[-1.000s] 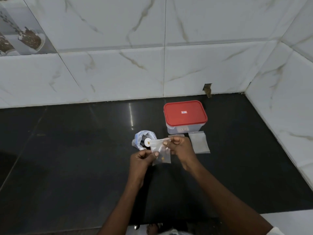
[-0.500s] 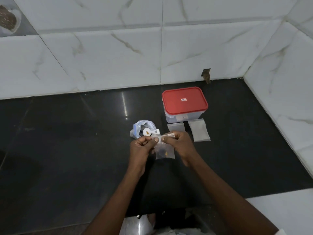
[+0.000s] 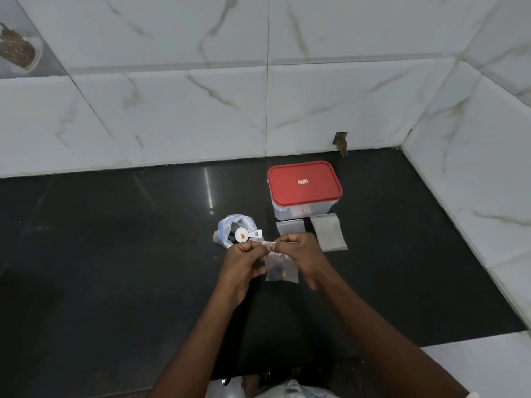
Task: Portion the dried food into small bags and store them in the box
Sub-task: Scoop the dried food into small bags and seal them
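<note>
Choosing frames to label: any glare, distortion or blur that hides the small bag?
Head view: a glare streak on the black counter, clear of the work; the wide lens bows the wall tile joints; the small bag, pinched by left hand and right hand, is visible but its contents are indistinct.

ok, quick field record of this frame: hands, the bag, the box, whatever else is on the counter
left hand: pinches the top edge of the small clear plastic bag
right hand: pinches the same edge, other side
bag contents: a few dried pieces
box: clear plastic box with a red lid, lid on, at the back of the black counter
spares: two flat clear bags in front of the box
scoop: small white scoop on a crumpled clear bag, left of the box
</note>
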The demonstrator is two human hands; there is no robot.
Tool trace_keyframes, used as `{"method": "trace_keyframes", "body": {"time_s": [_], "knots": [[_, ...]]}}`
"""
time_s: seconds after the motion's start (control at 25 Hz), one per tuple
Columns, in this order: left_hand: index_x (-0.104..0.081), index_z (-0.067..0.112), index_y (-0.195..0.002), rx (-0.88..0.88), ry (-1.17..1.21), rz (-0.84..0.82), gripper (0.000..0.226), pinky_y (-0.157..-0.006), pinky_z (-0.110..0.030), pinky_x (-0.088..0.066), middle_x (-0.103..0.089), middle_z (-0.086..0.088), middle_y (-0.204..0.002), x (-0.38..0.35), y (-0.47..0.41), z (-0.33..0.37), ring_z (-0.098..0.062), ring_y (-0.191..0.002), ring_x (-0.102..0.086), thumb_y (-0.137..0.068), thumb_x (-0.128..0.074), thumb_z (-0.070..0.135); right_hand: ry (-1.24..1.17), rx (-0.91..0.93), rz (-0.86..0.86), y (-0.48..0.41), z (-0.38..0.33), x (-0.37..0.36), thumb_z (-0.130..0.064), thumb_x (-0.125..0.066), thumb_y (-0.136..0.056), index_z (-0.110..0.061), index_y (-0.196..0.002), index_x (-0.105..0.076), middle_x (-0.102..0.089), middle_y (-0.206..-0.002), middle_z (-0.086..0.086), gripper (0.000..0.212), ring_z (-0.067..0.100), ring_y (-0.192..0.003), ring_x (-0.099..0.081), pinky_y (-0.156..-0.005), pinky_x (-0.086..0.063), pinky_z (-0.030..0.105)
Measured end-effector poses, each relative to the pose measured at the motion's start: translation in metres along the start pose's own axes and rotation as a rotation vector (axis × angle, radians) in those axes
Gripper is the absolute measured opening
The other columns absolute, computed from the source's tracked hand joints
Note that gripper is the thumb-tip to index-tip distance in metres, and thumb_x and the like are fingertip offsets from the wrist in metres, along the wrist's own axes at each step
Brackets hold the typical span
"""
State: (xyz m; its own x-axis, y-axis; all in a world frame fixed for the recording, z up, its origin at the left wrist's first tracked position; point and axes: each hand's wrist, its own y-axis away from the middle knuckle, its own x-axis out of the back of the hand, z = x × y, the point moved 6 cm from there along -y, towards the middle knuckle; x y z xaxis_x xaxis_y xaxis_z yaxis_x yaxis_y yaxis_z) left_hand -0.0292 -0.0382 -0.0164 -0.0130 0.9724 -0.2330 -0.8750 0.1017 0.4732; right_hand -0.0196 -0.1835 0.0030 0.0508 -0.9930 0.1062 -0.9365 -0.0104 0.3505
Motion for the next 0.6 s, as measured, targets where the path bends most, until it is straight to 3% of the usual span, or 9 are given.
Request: {"method": "trace_keyframes", "body": {"time_s": [0.12, 0.24, 0.44, 0.6], "knots": [[-0.068, 0.007, -0.077, 0.040, -0.019, -0.018, 0.019, -0.072, -0.032, -0.055, -0.062, -0.001, -0.062, -0.016, -0.002, -0.002, -0.007, -0.059, -0.065, -0.092, -0.060, 0.000, 0.004, -0.011, -0.038, -0.001, 0.001, 0.015, -0.011, -0.072, -0.081, -0.003, -0.082, -0.074, -0.072, -0.080, 0.010, 0.008, 0.019, -0.078, -0.065, -0.072, -0.054, 0.034], [-0.065, 0.010, -0.070, 0.053, 0.002, -0.005, 0.022, -0.072, -0.034, -0.053, -0.054, -0.008, -0.070, -0.024, -0.008, -0.005, -0.014, -0.065, -0.060, -0.088, -0.060, -0.002, -0.015, -0.032, -0.101, -0.006, 0.002, 0.025, -0.015, -0.075, -0.078, -0.007, -0.081, -0.075, -0.073, -0.086, 0.014, 0.009, 0.024, -0.085, -0.066, -0.084, -0.054, 0.045], [-0.066, 0.012, -0.058, -0.007, 0.019, 0.083, 0.021, -0.059, -0.031, -0.044, -0.054, -0.013, -0.065, -0.030, -0.008, -0.005, -0.021, -0.059, -0.049, -0.074, -0.071, 0.001, -0.009, 0.000, -0.133, -0.011, 0.003, 0.035, -0.020, -0.079, -0.078, -0.007, -0.083, -0.076, -0.074, -0.084, 0.011, 0.014, 0.024, -0.086, -0.066, -0.081, -0.054, 0.042], [-0.068, 0.005, -0.077, -0.030, 0.143, 0.164, 0.011, -0.078, -0.043, -0.054, -0.063, -0.022, -0.090, -0.022, -0.003, -0.008, -0.029, -0.076, -0.060, -0.085, -0.069, -0.002, -0.204, 0.021, -0.142, -0.010, 0.000, 0.046, -0.005, -0.074, -0.082, 0.000, -0.090, -0.074, -0.075, -0.088, 0.013, 0.009, 0.026, -0.082, -0.071, -0.077, -0.057, 0.038]]}}
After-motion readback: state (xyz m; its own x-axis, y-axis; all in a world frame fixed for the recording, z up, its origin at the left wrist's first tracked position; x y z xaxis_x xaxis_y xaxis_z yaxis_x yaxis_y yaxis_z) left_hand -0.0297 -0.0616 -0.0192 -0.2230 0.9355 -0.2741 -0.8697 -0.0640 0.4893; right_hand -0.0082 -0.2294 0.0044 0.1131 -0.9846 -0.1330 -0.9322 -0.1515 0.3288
